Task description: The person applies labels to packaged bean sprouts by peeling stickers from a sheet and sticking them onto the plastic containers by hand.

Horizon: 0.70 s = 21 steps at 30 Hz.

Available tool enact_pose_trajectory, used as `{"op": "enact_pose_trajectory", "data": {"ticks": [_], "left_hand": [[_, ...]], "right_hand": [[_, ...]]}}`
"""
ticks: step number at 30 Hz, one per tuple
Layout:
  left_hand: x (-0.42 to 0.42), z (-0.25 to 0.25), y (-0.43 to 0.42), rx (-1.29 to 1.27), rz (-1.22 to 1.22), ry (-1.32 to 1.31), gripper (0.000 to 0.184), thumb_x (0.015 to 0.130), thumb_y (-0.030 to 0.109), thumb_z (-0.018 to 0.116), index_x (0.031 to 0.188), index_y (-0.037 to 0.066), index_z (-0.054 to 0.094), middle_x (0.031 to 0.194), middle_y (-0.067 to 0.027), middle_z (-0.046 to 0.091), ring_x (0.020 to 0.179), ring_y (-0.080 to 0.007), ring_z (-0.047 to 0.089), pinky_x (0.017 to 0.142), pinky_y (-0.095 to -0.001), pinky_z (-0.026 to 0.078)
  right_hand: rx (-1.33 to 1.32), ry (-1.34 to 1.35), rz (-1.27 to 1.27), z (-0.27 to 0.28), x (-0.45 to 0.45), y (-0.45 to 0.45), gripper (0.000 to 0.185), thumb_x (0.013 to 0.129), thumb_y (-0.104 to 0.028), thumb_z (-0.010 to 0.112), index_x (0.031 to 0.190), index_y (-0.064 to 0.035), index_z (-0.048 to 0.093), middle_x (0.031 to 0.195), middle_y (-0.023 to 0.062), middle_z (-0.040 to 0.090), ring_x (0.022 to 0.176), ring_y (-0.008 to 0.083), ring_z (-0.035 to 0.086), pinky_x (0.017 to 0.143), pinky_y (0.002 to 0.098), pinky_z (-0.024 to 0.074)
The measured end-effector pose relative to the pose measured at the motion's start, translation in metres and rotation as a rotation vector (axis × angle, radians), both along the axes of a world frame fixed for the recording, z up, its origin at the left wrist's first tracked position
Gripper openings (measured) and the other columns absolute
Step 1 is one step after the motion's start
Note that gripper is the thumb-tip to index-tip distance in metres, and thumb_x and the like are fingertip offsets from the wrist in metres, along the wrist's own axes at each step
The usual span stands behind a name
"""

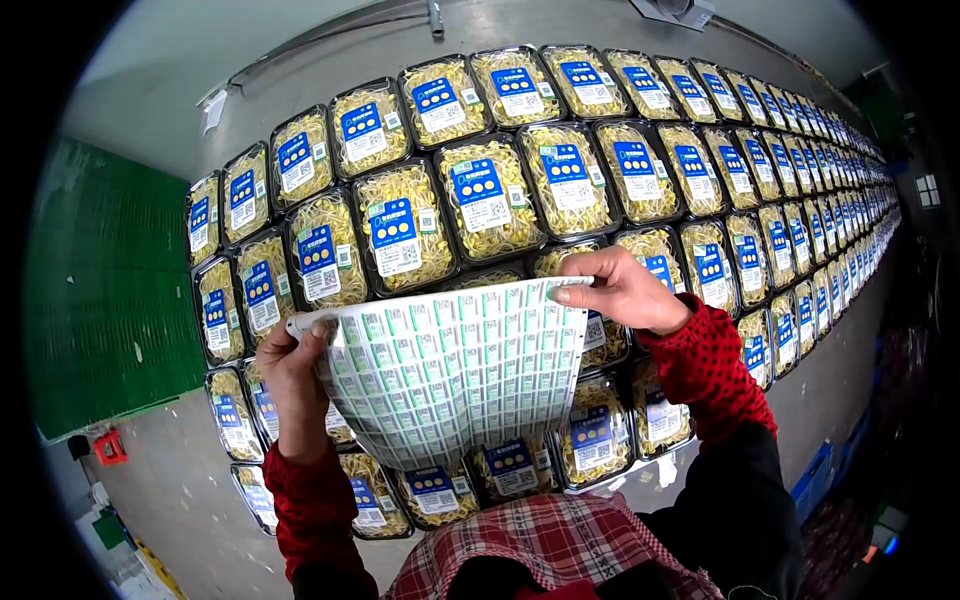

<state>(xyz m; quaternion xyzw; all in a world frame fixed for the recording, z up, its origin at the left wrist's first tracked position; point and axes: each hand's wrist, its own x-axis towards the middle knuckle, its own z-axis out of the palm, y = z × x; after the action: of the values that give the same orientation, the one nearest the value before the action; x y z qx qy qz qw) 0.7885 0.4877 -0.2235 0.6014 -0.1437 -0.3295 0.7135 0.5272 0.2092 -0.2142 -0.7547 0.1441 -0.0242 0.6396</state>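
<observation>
A broad sheet of small green-and-white QR stickers (455,355) hangs between my two hands, its lower part curving down toward me. My left hand (292,372) pinches the sheet's upper left corner, where the edge looks rolled. At the upper right corner, my right hand (628,288) grips it between thumb and fingers. Behind and below the sheet lie rows of packed bean sprout trays (400,230) with blue-and-white labels. Many trays also carry a small green-and-white sticker. The sheet hides several trays beneath it.
The tray rows run far off to the right on a grey surface (330,62). A green panel (120,280) stands at the left, with a small red object (110,447) below it. A pale scrap (214,110) hangs near the far left edge.
</observation>
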Motion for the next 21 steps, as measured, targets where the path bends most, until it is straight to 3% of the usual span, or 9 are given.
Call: {"op": "enact_pose_trajectory", "data": {"ticks": [2, 5, 10, 11, 12, 14, 16, 18, 21], "left_hand": [[-0.003, 0.002, -0.002, 0.022, 0.071, 0.037, 0.019, 0.075, 0.009, 0.078, 0.089, 0.0, 0.068, 0.084, -0.0042, 0.069, 0.072, -0.0114, 0.061, 0.07, -0.0258, 0.048], [-0.018, 0.016, -0.015, 0.006, 0.045, -0.141, 0.012, 0.077, 0.007, 0.076, 0.085, 0.001, 0.068, 0.077, -0.0016, 0.067, 0.066, -0.0078, 0.058, 0.065, -0.0226, 0.046], [-0.014, 0.017, -0.012, 0.053, 0.058, -0.147, 0.009, 0.077, 0.005, 0.076, 0.081, 0.002, 0.068, 0.071, 0.0011, 0.064, 0.061, -0.0038, 0.05, 0.059, -0.0198, 0.038], [-0.013, 0.017, -0.011, 0.066, 0.067, -0.169, 0.008, 0.077, 0.005, 0.075, 0.081, 0.002, 0.068, 0.07, 0.0016, 0.064, 0.061, -0.0034, 0.049, 0.059, -0.0196, 0.037], [-0.012, 0.018, -0.012, 0.079, 0.074, -0.191, 0.008, 0.077, 0.004, 0.075, 0.08, 0.003, 0.068, 0.069, 0.0022, 0.063, 0.061, -0.0031, 0.049, 0.058, -0.0194, 0.037], [-0.018, 0.02, -0.018, 0.067, 0.057, -0.179, 0.007, 0.078, 0.003, 0.074, 0.08, 0.003, 0.068, 0.07, 0.0027, 0.063, 0.06, -0.0031, 0.047, 0.058, -0.0196, 0.037], [-0.021, 0.02, -0.021, 0.141, 0.087, -0.245, 0.007, 0.077, 0.003, 0.074, 0.08, 0.003, 0.068, 0.07, 0.0032, 0.063, 0.059, -0.0031, 0.047, 0.056, -0.0199, 0.036], [-0.019, 0.018, -0.02, 0.145, 0.079, -0.244, 0.006, 0.078, 0.002, 0.074, 0.081, 0.002, 0.068, 0.073, 0.0018, 0.065, 0.061, -0.0034, 0.05, 0.057, -0.0199, 0.039], [-0.022, 0.017, -0.023, 0.153, 0.103, -0.196, 0.006, 0.078, 0.002, 0.074, 0.083, 0.001, 0.069, 0.076, -0.0006, 0.067, 0.064, -0.0038, 0.055, 0.059, -0.0193, 0.042]], "right_hand": [[0.196, 0.023, -0.168, 0.009, 0.005, 0.006, 0.016, 0.087, -0.013, 0.067, 0.085, 0.0011, 0.061, 0.075, 0.001, 0.058, 0.071, 0.0056, 0.049, 0.062, 0.0219, 0.0398], [0.103, 0.068, -0.12, 0.005, -0.001, -0.003, 0.017, 0.089, -0.014, 0.065, 0.084, 0.0009, 0.059, 0.071, -0.001, 0.056, 0.068, 0.0047, 0.048, 0.058, 0.0229, 0.0386], [-0.033, 0.202, 0.122, 0.013, -0.006, -0.012, 0.025, 0.091, -0.021, 0.062, 0.08, 0.001, 0.059, 0.062, -0.0012, 0.05, 0.06, 0.0057, 0.043, 0.053, 0.0249, 0.0347], [-0.247, 0.238, 0.215, 0.017, -0.002, -0.017, 0.021, 0.089, -0.018, 0.065, 0.082, 0.0017, 0.062, 0.065, 0.0018, 0.055, 0.062, 0.0079, 0.049, 0.057, 0.0256, 0.0403], [-0.244, 0.24, 0.212, 0.018, 0.004, -0.014, 0.021, 0.089, -0.018, 0.065, 0.082, 0.0017, 0.062, 0.065, 0.0018, 0.055, 0.062, 0.0079, 0.049, 0.057, 0.0256, 0.0403], [-0.031, -0.031, 0.053, 0.017, 0.019, -0.004, 0.018, 0.084, -0.015, 0.07, 0.086, 0.002, 0.065, 0.069, 0.0055, 0.059, 0.065, 0.0103, 0.054, 0.061, 0.0264, 0.045], [-0.093, -0.01, 0.115, 0.024, 0.027, -0.003, 0.018, 0.08, -0.011, 0.073, 0.093, 0.0007, 0.067, 0.075, 0.0084, 0.063, 0.067, 0.013, 0.057, 0.063, 0.0276, 0.0472], [-0.221, 0.018, 0.123, 0.026, 0.031, -0.002, 0.015, 0.08, -0.005, 0.072, 0.093, 0.0008, 0.067, 0.083, 0.0079, 0.064, 0.073, 0.013, 0.061, 0.064, 0.0262, 0.047], [-0.481, -0.011, 0.09, 0.022, 0.03, 0.005, 0.021, 0.074, -0.006, 0.074, 0.093, 0.0003, 0.067, 0.082, 0.0106, 0.065, 0.073, 0.0218, 0.063, 0.065, 0.0312, 0.0486]]}}
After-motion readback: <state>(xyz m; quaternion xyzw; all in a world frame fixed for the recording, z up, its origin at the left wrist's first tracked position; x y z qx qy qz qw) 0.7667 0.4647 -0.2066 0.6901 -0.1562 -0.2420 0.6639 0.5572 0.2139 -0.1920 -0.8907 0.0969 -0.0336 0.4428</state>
